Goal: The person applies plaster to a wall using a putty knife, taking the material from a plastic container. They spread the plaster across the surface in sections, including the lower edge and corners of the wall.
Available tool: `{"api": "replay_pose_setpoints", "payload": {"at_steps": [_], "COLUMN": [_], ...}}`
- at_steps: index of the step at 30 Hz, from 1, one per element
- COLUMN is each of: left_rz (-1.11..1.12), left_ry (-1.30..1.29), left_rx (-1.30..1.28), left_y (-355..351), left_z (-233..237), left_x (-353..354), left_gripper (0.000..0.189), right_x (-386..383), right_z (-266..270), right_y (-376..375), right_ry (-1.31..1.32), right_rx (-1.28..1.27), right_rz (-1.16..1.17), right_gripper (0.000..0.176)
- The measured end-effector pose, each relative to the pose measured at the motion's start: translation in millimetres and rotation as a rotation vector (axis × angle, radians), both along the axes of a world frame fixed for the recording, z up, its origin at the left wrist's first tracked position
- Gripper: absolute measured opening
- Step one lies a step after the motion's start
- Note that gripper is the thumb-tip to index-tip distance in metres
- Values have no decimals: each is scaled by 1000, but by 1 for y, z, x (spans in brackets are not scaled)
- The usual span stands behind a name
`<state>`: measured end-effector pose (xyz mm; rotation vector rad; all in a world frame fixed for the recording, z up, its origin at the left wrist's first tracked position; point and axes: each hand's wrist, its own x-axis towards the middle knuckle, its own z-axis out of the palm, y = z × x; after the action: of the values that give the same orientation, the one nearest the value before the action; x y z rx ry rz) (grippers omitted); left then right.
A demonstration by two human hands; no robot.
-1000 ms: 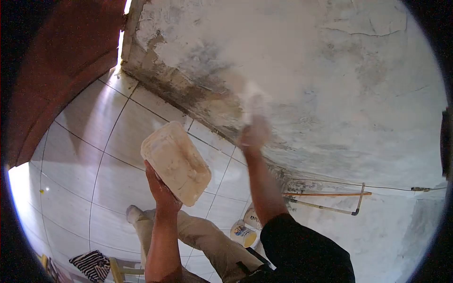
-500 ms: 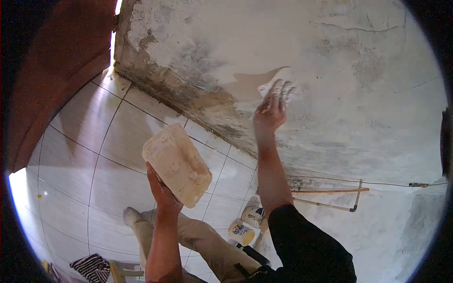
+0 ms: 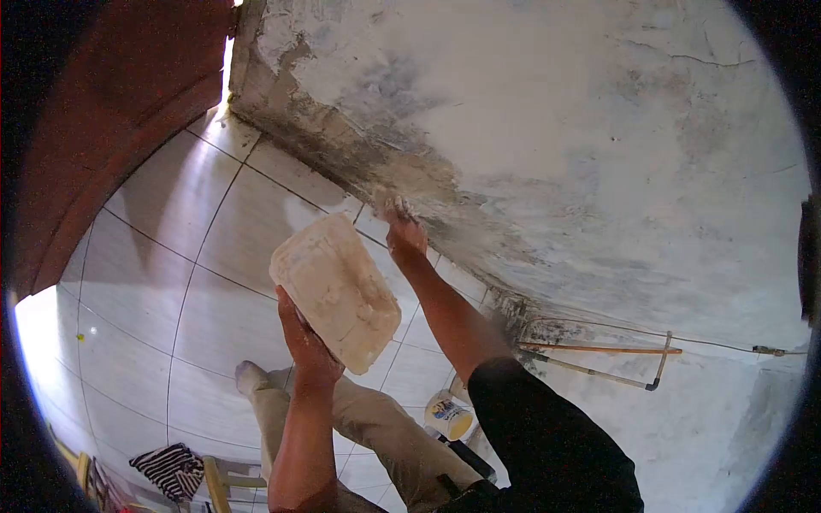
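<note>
My left hand (image 3: 310,346) is closed on the edge of a pale rectangular plastic tub (image 3: 338,286). The tub is tilted, and whitish putty coats its inside. To its right, my right hand (image 3: 404,229) is held low, near the bottom edge of the wall (image 3: 530,103). White paste smears its curled, blurred fingertips, and what they hold cannot be made out. Patchy pale filler covers the wall, with grey and brown stained areas lower down.
White tiles (image 3: 222,299) cover the floor, where my legs stretch out. A yellow-and-white bucket (image 3: 449,417) stands by the right leg. Pipes (image 3: 599,363) run along the adjoining wall. A red-brown door (image 3: 111,111) is at left, a striped cloth (image 3: 175,470) at lower left.
My right hand has come away from higher on the wall, moving down and left to the wall's base beside the tub. The left hand still holds the tub. The view has shifted slightly.
</note>
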<state>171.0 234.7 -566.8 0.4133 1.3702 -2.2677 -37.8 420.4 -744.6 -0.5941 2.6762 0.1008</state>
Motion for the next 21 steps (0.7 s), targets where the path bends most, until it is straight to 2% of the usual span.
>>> {"api": "replay_pose_setpoints", "payload": {"at_steps": [1,2,3,4,6,8,10,13,14,15,18,21], "left_rz": [-301,-596,-585,-596,-605,-567,-552,-538,-534,-529,-514,-518], "left_ry": [-255,-514,-513,-535,-558,-457,-437,-416,-418,-420,-428,-411], "left_rx": [-472,-946,-946,-902,-858,-757,-758,-757,-756,-754,-780,-688], "left_y": [-2,-4,-4,-3,-2,-1,0,4,4,4,-3,-10], "left_z": [3,5,6,7,6,3,-1,-7,-8,-8,-7,-8], "left_x": [-3,-5,-6,-6,-6,-5,-5,-4,-5,-5,-5,-5], "left_gripper": [61,61,61,61,61,60,60,59,59,59,58,59], "right_x": [5,7,8,12,-5,-8,-23,-43,-51,-60,-61,-48], "right_z": [14,30,56,107,168,228,261,271,253,236,202,145], "right_y": [-1,-2,-11,-42,-65,-100,-120,-136,-124,-119,-126,-120], "right_ry": [7,143,279,345,658,748,994,1105,894,892,906,797], "right_rx": [3,7,9,-113,-341,-468,-595,-517,-444,-445,-213,-154], "right_rz": [2,144,289,226,455,335,532,475,262,267,437,455], "right_gripper": [75,58,43,45,45,44,43,46,53,53,63,59]}}
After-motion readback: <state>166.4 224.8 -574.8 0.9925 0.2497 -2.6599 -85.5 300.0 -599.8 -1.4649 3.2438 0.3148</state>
